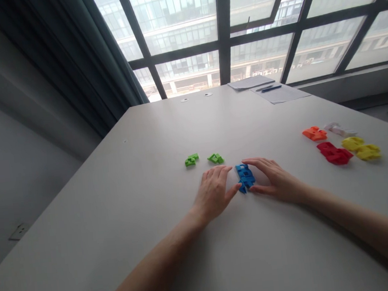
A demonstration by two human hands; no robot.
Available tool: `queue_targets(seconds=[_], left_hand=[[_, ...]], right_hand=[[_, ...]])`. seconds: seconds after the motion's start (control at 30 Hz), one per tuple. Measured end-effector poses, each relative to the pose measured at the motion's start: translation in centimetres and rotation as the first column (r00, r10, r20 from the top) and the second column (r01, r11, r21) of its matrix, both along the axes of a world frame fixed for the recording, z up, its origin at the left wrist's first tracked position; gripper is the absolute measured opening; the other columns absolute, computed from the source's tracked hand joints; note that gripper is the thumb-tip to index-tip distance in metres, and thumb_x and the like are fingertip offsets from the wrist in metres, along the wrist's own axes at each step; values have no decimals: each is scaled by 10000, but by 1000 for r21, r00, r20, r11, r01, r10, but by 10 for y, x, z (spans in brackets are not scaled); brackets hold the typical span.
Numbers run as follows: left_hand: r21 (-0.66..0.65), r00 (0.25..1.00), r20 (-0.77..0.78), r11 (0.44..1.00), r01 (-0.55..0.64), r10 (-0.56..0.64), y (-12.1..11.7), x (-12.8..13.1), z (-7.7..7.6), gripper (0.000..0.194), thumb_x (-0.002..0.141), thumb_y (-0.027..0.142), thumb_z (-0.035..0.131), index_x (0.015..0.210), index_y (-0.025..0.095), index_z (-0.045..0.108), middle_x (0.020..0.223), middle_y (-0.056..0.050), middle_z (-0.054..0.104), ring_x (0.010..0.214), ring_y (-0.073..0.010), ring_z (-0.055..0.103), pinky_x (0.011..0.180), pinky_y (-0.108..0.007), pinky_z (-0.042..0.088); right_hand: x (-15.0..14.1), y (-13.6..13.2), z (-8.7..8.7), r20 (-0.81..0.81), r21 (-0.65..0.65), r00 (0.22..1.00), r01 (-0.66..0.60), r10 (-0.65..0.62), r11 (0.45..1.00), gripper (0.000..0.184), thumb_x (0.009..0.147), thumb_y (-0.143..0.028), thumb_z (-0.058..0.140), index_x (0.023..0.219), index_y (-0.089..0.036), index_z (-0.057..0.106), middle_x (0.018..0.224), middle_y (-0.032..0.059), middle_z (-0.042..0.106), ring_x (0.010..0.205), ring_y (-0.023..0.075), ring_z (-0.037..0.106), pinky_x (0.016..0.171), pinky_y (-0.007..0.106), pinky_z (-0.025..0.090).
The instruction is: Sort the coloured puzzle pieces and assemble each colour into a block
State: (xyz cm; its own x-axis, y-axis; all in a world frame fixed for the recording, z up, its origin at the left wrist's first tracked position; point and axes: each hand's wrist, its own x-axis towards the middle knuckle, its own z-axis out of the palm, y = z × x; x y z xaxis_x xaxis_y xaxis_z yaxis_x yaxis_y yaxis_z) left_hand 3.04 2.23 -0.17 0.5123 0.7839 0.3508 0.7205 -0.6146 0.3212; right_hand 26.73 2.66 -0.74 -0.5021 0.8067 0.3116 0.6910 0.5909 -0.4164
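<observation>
In the head view, a cluster of blue plastic toy pieces (245, 175) lies on the white table between my two hands. My right hand (278, 182) holds its right side, with the index fingertip at the far end and the thumb at the near end. My left hand (215, 191) rests on the left with fingers stretched out. Its thumb tip reaches the cluster's lower left piece; whether it presses there I cannot tell. Just beyond the left fingers sit two small groups of green pieces, a left group (191, 160) and a right group (216, 158).
To the right on the table (142, 178) lie orange pieces (314, 133), red pieces (334, 153), yellow pieces (368, 150) and a crumpled clear wrapper (339, 128). Papers (288, 94) with a pen (271, 88) lie at the far edge, below the windows. A dark curtain (78, 51) hangs at left.
</observation>
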Motion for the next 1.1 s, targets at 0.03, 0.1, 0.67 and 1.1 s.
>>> queue_targets(seconds=[0.03,0.1,0.67,1.1], left_hand=[[-2,1000,-9,1000,-15,15,1,-1,2,403,946,418,504,1274,184,479,1290,-125,572,1247,-261,498,1043,-448,394],[-11,998,-44,999,-42,41,3,-6,6,365,945,368,516,1256,178,496,1291,-117,576,1246,-262,501,1039,-446,403],[43,996,-86,999,8,-4,-29,-70,3,283,878,104,515,1145,182,565,1174,-84,623,1107,-233,563,975,-422,470],[18,999,-27,999,-34,35,-30,-75,-2,294,860,89,514,1125,195,583,1187,-92,609,1151,-239,547,984,-433,460]], right_hand=[[0,0,1,-8,6,1000,0,0,1000,575,862,-434,604,1373,-281,389,1368,110,542,1281,290,486,1024,495,410],[0,-2,2,-41,28,999,5,-4,1000,506,890,-398,574,1354,-279,412,1345,105,555,1260,276,501,1017,479,421],[1,-13,0,-96,25,964,251,-248,968,316,957,-373,406,739,-215,573,711,23,594,585,144,508,571,276,387],[2,-1,1,-131,-91,972,185,-196,978,280,915,-430,467,1070,-233,591,1069,89,633,889,221,621,800,366,503]])
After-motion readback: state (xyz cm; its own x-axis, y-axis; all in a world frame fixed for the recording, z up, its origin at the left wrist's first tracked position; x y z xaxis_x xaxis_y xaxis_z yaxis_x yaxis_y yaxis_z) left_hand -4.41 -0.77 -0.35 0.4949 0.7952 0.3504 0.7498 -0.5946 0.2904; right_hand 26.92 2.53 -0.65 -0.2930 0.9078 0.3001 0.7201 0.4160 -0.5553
